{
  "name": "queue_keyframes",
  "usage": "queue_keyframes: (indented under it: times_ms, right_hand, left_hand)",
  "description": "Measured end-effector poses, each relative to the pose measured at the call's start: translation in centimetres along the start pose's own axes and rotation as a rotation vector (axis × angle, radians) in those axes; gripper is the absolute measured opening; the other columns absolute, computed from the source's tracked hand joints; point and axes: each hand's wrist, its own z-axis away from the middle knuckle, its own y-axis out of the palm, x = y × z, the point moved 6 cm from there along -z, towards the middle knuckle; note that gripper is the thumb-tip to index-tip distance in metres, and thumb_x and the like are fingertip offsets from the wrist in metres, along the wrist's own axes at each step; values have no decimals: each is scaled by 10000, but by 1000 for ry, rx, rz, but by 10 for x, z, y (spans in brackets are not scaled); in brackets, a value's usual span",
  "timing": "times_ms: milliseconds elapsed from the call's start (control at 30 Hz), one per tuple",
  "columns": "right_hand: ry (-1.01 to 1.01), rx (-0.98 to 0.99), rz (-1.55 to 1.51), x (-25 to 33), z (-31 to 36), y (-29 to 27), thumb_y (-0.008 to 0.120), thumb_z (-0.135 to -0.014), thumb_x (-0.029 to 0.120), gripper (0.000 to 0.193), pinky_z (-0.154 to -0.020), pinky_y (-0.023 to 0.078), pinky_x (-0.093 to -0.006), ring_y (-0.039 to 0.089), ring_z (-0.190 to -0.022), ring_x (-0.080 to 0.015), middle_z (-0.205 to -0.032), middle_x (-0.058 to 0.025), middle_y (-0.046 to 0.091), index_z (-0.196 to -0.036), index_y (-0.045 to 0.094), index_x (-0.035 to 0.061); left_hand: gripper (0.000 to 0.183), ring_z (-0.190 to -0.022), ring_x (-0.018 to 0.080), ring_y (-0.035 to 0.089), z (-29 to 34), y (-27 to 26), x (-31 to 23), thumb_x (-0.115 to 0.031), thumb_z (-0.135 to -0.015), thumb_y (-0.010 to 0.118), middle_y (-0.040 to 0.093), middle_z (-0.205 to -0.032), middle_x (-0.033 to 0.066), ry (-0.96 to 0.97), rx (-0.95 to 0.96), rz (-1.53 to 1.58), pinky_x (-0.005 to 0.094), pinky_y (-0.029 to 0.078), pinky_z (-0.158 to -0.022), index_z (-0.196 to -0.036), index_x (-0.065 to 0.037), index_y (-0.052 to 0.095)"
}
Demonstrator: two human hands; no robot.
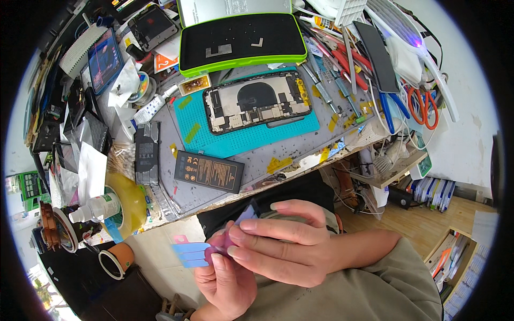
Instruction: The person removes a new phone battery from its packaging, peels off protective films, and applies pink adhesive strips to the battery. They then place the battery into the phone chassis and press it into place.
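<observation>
The film [191,255], blue with a pink end, is held in front of the person's body, below the near edge of the tabletop [257,155]. The left hand [230,283] has its grip closed in a pinch, thumb on the film near the blue tabs. The right hand [292,241] lays nearly straight fingertips against the film's other end; its underside is hidden, so how far that grip is closed cannot be told. Handling it well probably calls for a light pinch near the edges, a steady left hand, and slow, even pulling so the film neither creases nor sticks to skin.
</observation>
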Motion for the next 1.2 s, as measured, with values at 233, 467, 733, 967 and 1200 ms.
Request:
queue_keyframes:
  times_ms: [233,467,733,967,1200]
  right_hand:
    - [205,58,-301,-33,-3,4,746,-835,-1,353,-892,476,-362,696,-1008,-177,-1113,-68,764,-1185,705,9]
    - [624,84,-854,-46,11,11,576,-938,-131,343,-933,538,-331,683,-1098,-262,-1186,-225,693,-1272,630,-73]
    - [820,1,-1105,-50,22,17,538,-973,-124,344,-1025,539,-398,645,-1202,-319,-1223,-237,674,-1311,580,-75]
    - [814,-133,-1084,-62,26,12,568,-964,-106,321,-974,579,-424,668,-1161,-308,-1231,-232,671,-1280,594,-59]
    - [796,-365,-1041,-86,27,-19,615,-963,-55,274,-869,605,-343,691,-1096,-242,-1169,-173,700,-1236,632,-39]
  left_hand:
    - [334,-1264,300,597,-15,2,8,-188,-1087,453,628,-1344,194,-90,32,239,476,464,-1090,-1366,-31,546]
    - [332,-1150,247,685,-20,1,14,-259,-1097,426,690,-1273,119,-202,7,364,445,538,-1028,-1356,-94,553]
    - [329,-1159,269,683,-22,-4,14,-260,-1100,413,673,-1302,140,-240,-37,422,472,555,-1011,-1356,-95,537]
    - [353,-1172,252,677,-21,-9,10,-278,-1102,411,654,-1346,96,-272,-111,552,491,556,-1008,-1407,-122,494]
    - [386,-1235,191,627,-27,-15,1,-252,-1094,438,611,-1412,69,-202,-30,449,424,550,-1004,-1435,-90,518]
